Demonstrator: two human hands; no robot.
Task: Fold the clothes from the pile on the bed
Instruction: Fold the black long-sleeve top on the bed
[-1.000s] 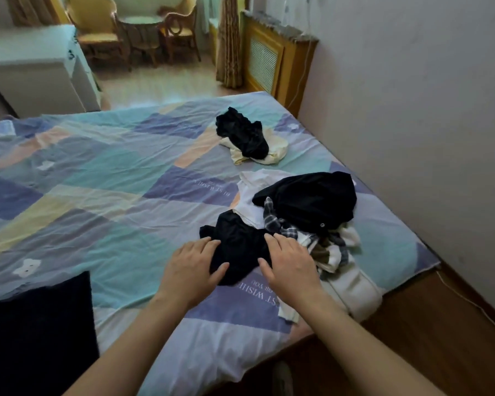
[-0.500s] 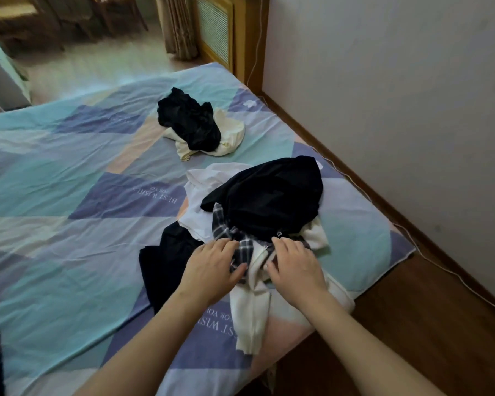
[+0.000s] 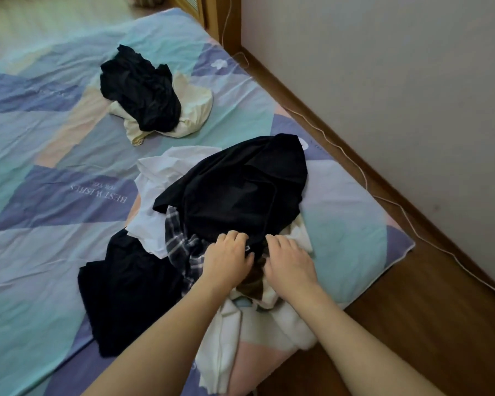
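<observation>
Nothing on the patchwork pastel bedsheet (image 3: 55, 155) looks folded yet, so the job seems barely begun. The main pile of jumbled clothes (image 3: 229, 224) sits at the near corner of the bed, topped by a loose black garment (image 3: 240, 187) with white, plaid and cream pieces bunched under it. Both hands are on the near edge of that black garment: the left hand (image 3: 226, 260) and the right hand (image 3: 290, 264) have their fingers curled down into the cloth, though I cannot tell whether either grip actually pinches it. Left of the pile a dark garment (image 3: 126, 290) lies spread but rumpled. Beyond the pile, a smaller black-and-cream heap (image 3: 155, 95) waits untouched.
</observation>
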